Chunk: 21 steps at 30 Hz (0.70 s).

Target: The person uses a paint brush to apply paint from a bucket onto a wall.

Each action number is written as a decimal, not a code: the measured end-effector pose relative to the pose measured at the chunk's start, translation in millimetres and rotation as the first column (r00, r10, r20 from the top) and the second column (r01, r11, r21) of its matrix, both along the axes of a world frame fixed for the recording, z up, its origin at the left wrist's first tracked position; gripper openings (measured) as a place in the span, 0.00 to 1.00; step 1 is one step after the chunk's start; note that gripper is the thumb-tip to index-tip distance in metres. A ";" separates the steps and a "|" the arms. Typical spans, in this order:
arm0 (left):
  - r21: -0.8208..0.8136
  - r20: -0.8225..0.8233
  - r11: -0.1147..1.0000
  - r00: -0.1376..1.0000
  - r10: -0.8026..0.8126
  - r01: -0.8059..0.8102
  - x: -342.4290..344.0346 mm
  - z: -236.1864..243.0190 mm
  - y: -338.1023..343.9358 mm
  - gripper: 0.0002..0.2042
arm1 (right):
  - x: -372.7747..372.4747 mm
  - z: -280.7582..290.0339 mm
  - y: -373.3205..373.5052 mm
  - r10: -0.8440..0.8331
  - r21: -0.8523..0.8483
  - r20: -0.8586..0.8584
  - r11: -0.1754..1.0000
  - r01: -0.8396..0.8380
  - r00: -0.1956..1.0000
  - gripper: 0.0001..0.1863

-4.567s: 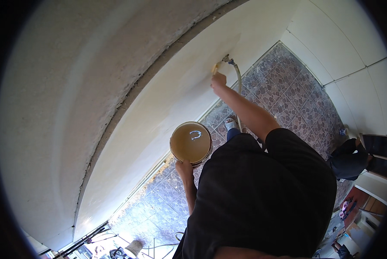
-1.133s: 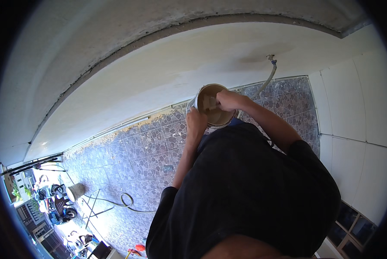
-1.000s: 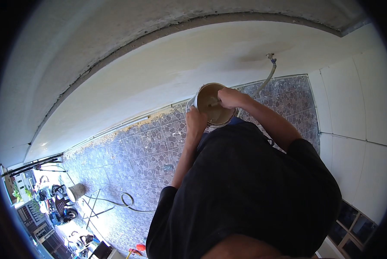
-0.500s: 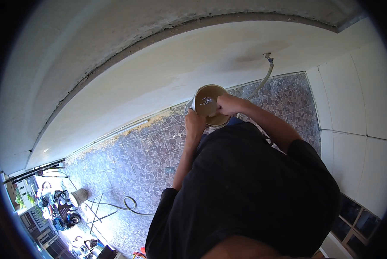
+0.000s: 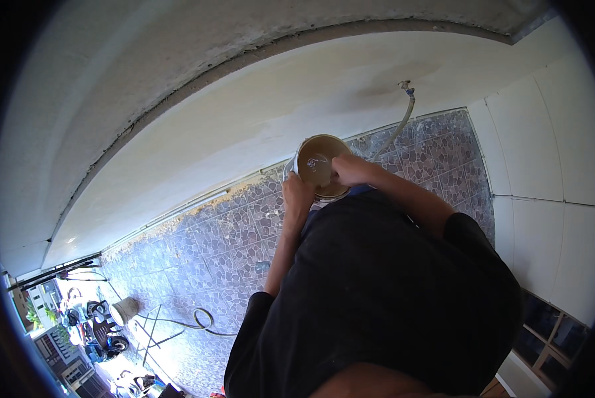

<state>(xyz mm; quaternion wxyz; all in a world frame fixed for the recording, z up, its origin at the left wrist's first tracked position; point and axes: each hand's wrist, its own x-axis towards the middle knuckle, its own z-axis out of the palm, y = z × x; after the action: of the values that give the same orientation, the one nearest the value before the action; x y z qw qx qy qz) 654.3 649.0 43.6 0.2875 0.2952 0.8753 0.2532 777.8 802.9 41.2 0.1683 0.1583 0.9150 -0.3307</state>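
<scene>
A round bucket (image 5: 322,144) with a pale rim and brownish inside is tilted in front of my body, its mouth toward me. Cloudy liquid (image 5: 316,170) with bright glints shows in it. My left hand (image 5: 298,190) is closed on the bucket's left rim. Over the right side of the mouth, my right hand (image 5: 350,170) reaches in with its fingers curled. Whatever those fingers hold is hidden or too small to make out.
A hose hangs from a tap (image 5: 405,86) on the pale wall (image 5: 244,119). Patterned tiles (image 5: 224,232) cover the floor. At the left stand another bucket (image 5: 123,310), a coiled hose (image 5: 203,320), a folding metal frame (image 5: 153,335) and a motorbike (image 5: 108,345).
The view has shifted slightly. My right hand has moved a little within the bucket's mouth, and the glints on the liquid have changed shape. My left hand keeps its grip.
</scene>
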 end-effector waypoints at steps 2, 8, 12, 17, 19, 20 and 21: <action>-0.001 -0.008 1.000 1.000 0.009 -0.009 1.9 -1.2 2.3 0.16 | 4.0 -6.9 -2.1 -0.030 0.074 -0.057 0.997 0.034 0.998 0.10; 0.018 -0.005 0.999 0.999 0.048 -0.048 2.5 -6.9 5.0 0.17 | 7.2 -10.5 -4.6 -0.063 0.155 -0.168 0.984 0.090 0.984 0.09; 0.039 -0.004 0.999 1.000 0.003 -0.003 4.3 -4.9 2.1 0.16 | 9.8 -2.1 -2.2 -0.036 0.086 -0.094 0.995 0.044 0.995 0.07; 0.039 -0.011 0.999 1.000 0.011 -0.010 7.4 -1.4 0.5 0.17 | 12.6 0.9 -1.3 -0.029 0.062 -0.017 0.998 0.030 0.999 0.07; 0.038 -0.003 0.999 1.000 0.028 -0.028 7.3 -2.9 0.2 0.17 | 12.1 4.8 -2.0 -0.031 0.045 -0.019 0.999 0.031 0.999 0.08; 0.038 -0.012 0.999 1.000 0.019 -0.018 7.2 -4.7 0.6 0.17 | 12.7 6.3 -2.6 -0.059 0.085 -0.052 0.994 0.064 0.997 0.09; 0.037 -0.021 0.999 1.000 0.010 -0.009 7.3 -6.4 1.0 0.17 | 13.3 7.2 -3.2 -0.087 0.124 -0.087 0.988 0.097 0.992 0.09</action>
<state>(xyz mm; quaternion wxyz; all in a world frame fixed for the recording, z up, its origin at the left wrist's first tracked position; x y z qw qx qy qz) 661.7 650.0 37.2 0.2717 0.2989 0.8748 0.2676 791.0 799.6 48.4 0.1051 0.1973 0.9321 -0.2850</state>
